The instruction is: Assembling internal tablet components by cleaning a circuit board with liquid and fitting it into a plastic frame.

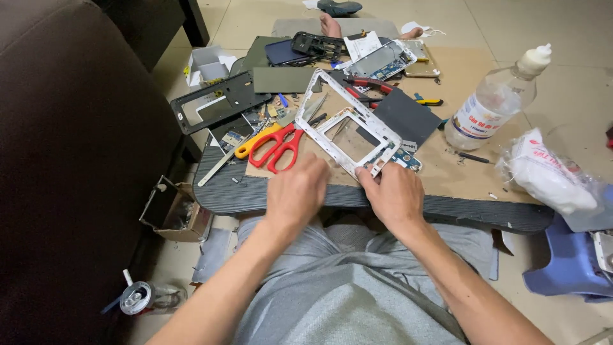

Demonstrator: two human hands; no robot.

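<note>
My right hand (394, 195) grips the near corner of a white phone mid-frame (348, 115), which rests tilted on the brown cardboard sheet (440, 163) over a small blue circuit board (403, 158). My left hand (297, 191) lies at the table's front edge just left of the frame, fingers curled, touching the cardboard; whether it holds something small is unclear. Red-handled scissors (279, 148) and a yellow-handled tool (255, 140) lie just beyond my left hand.
The low dark table (268, 195) holds several phone parts: a black frame (214, 102), a grey panel (284, 80), a dark pad (407, 116), a phone body (380, 62). Right: clear plastic bottle (495, 99), bag of cotton (549, 179), blue stool (568, 268). Left: brown sofa (70, 160), small box (175, 211).
</note>
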